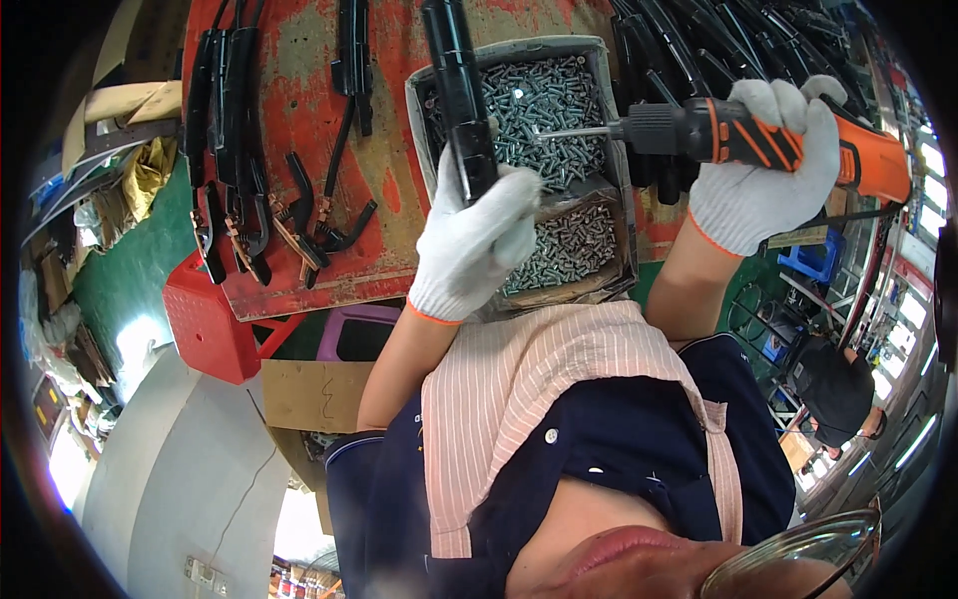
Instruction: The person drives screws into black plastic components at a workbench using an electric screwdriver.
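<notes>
My left hand [477, 240], in a white knit glove, is closed around the lower end of a long black tube-shaped handle [461, 85]. The handle slants up past the left side of a box of screws. In my gloved right hand [773, 185] is an orange and black electric screwdriver [748, 140], gripped around its body. Its thin metal bit points left, with the tip over the silver screws [564, 100], just right of the black handle and apart from it. Whether a screw sits on the tip is too small to tell.
The worn cardboard box [629, 225] has two compartments of screws. Several black holders with copper-coloured jaws [289, 240] lie on the red, paint-chipped table [389, 215] at left. More black handles [699, 45] are piled at right. A red stool [208, 319] stands at the near left.
</notes>
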The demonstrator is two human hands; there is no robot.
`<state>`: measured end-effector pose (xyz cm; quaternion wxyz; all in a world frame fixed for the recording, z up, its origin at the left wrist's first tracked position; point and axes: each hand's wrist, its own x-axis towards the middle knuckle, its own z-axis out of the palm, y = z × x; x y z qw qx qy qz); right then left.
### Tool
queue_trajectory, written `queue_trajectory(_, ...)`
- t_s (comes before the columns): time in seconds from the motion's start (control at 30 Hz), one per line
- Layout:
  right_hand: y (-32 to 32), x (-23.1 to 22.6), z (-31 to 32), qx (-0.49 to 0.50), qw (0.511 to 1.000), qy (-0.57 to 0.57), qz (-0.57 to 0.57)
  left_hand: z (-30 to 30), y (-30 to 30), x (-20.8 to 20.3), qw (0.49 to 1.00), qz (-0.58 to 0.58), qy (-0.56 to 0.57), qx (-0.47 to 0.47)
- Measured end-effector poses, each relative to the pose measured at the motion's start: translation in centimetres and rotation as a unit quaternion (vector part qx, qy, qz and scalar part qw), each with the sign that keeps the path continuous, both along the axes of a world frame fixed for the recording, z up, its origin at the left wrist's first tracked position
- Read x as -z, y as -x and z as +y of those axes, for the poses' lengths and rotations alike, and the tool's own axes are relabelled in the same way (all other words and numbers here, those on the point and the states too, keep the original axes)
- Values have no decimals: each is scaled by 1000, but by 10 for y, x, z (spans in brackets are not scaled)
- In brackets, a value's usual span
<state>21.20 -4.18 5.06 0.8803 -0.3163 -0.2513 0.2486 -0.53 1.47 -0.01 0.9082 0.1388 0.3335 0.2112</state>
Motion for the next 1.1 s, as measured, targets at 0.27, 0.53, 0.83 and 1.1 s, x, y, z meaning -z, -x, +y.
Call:
queue_trajectory(0.27,-11,1,0,-50,977,-37,205,-8,-20,0,986,124,-109,26)
queue_trajectory(0.53,9,18,7,-16,985,10,170,-5,-14,10,991,88,-90,40)
queue_trajectory(0.83,51,-9,2,77,991,64,-93,-6,-13,11,986,112,-113,46)
queue_trajectory(1.1,53,-21,-6,-98,975,-34,-197,-7,-19,7,982,136,-118,57)
